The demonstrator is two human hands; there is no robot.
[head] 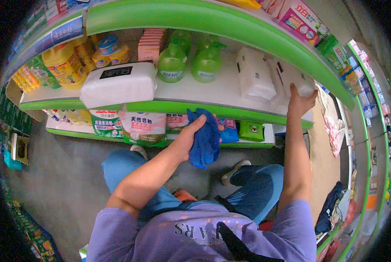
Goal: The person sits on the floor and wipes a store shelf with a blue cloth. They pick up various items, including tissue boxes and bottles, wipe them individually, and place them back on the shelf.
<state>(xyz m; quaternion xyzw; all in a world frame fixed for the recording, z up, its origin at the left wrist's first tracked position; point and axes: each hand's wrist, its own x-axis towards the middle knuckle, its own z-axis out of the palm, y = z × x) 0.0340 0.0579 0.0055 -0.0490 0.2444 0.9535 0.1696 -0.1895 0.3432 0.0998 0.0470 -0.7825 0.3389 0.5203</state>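
Note:
My left hand [192, 134] holds a crumpled blue cloth [204, 144] in front of the green edge of the middle shelf. On that shelf's right end, my right hand [301, 103] is at the near end of a white plastic-wrapped package [296, 78], fingers spread along its side; how firmly it grips cannot be told. Beside it lies another white package [256, 77]. Two green pump bottles [172, 62] stand at mid-shelf. A white package with a black label [118, 83] lies left of them, partly over the shelf's edge.
Yellow bottles [64, 67] and small tubs [110, 52] stand at the shelf's left. The lower shelf holds detergent bags [144, 127] and a green pack [251, 131]. The green front of an upper shelf [215, 21] overhangs. Cardboard [324, 163] and clothes [329, 206] lie at the right.

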